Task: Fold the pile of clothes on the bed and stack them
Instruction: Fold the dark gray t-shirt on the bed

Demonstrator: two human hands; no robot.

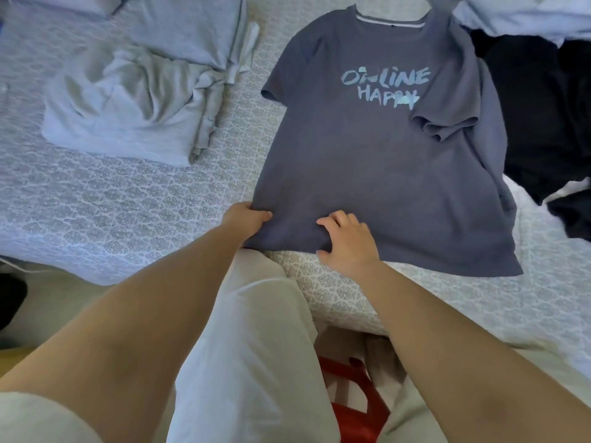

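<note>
Hands at the hem: a dark grey T-shirt (pixel 377 174) printed "ONLINE HAPPY" lies face up on the patterned bed (pixel 128 203), filling the centre and right of the frame. Its long axis runs from the hem at lower centre up to the collar at the top edge, directly away from the person. The left hand (pixel 248 220) pinches the lower left corner of the hem, fingers curled into the cloth. The right hand (pixel 347 238) grasps the hem just beside it, thumb tucked under the edge and fingers spread on top. Both grips sit on the left half of the hem, so the lower right corner, at right of centre, lies well apart from either hand; the right hand is the nearer to it. One sleeve, on the right, lies folded in over the print; the other lies flat at the left.

Counted: one T-shirt under the hands; two pale grey garments (pixel 128 107), loosely folded, at upper left; a black heap (pixel 543 123) of unclear number at right; pale cloth (pixel 527 11) at the upper right corner. The shirt appears not yet folded, so smoothing or a first lengthwise fold likely comes next.
</note>
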